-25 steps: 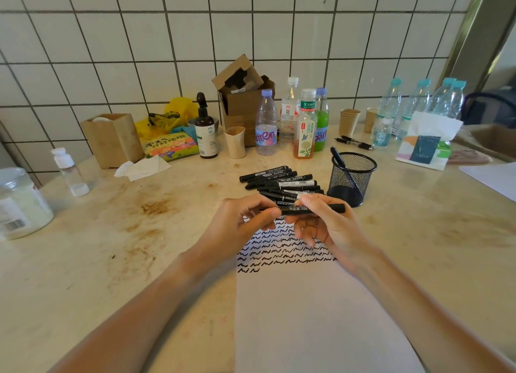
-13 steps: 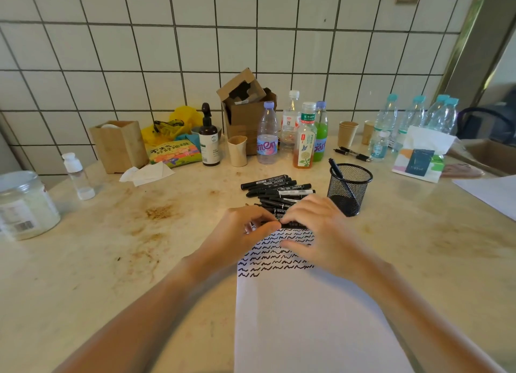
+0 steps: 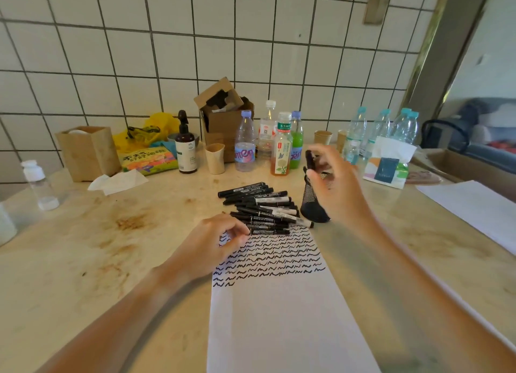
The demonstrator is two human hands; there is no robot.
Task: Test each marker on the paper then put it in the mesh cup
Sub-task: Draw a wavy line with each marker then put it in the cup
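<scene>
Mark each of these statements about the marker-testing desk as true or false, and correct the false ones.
1. The right hand holds a marker above the mesh cup. True.
2. The paper is blank. False: rows of black squiggles cover its upper part.
3. The left hand touches a marker at the near edge of the marker pile. True.
4. The marker pile lies right of the mesh cup. False: it lies to the cup's left.
5. The cardboard box by the wall is sealed shut. False: its flap stands open.
</scene>
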